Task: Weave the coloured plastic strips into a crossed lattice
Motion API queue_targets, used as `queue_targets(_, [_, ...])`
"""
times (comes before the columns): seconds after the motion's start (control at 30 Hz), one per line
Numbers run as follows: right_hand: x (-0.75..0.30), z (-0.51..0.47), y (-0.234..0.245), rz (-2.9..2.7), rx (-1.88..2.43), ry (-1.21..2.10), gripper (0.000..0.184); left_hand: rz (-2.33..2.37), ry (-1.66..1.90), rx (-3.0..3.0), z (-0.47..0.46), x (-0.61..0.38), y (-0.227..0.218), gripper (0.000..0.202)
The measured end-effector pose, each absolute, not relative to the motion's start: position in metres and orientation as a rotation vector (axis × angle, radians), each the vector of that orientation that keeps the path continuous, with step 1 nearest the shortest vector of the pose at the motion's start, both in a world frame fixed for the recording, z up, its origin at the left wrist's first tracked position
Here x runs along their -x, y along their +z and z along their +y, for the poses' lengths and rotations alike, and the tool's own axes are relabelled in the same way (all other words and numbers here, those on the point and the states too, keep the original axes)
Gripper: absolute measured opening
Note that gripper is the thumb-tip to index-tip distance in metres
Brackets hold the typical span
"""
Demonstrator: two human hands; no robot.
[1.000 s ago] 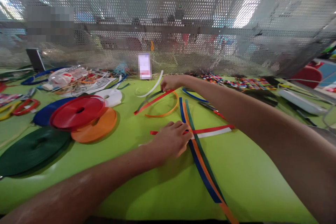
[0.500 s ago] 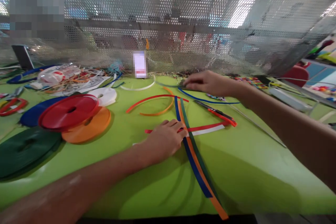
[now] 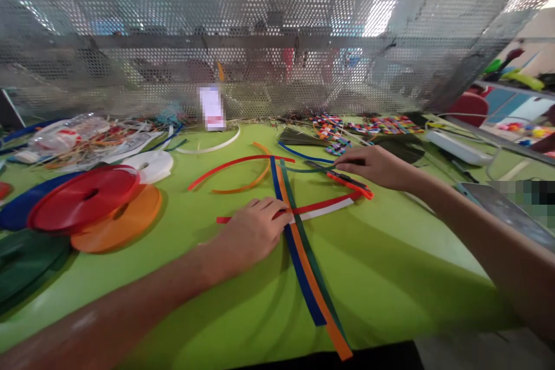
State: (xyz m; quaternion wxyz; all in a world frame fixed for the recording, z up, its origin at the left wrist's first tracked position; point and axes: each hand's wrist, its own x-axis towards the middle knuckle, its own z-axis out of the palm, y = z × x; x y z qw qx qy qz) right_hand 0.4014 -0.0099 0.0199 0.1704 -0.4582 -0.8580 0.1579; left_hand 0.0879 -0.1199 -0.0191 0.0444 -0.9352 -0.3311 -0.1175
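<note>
My left hand [image 3: 255,228] presses on the crossing of several flat plastic strips, its fingers curled over them. A blue strip [image 3: 301,274], an orange strip [image 3: 318,286] and a dark green strip [image 3: 306,234] run lengthwise towards me. A red strip [image 3: 325,202] and a white strip [image 3: 327,210] lie crosswise; the weave under my fingers is partly hidden. My right hand [image 3: 368,166] pinches the end of another green strip [image 3: 310,170], above the red-handled scissors [image 3: 353,181]. Beyond lie a loose curved red strip [image 3: 229,166], an orange strip [image 3: 243,188] and a blue strip [image 3: 303,153].
Coils of red [image 3: 87,202], orange [image 3: 130,225], green [image 3: 30,266] and white strip [image 3: 154,167] lie at left. A plastic bottle [image 3: 69,133] and scraps are behind them. Woven coloured pieces [image 3: 332,130] and a power strip [image 3: 459,148] lie at the back right, before a perforated metal panel [image 3: 260,40].
My right hand has drawn the green strip from the back of the table towards me, near the scissors. The left hand stays on the crossing; the view has turned to the right.
</note>
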Motion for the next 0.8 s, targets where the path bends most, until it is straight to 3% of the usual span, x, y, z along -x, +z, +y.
queue_targets(0.47, [-0.304,0.066,0.069,-2.493,1.018,0.228,0.034,-0.95,-0.353,2.877,-0.121,-0.087,-0.021,0.022])
queue_targets(0.67, [-0.355,0.048,0.028,-2.592,1.514,0.212,0.027,-0.949,-0.353,2.885,-0.122,-0.089,-0.018,0.027])
queue_targets(0.8, [-0.367,0.04,0.0,-2.57,1.593,0.172,0.022,-0.949,-0.366,2.881,-0.123,-0.088,-0.016,0.026])
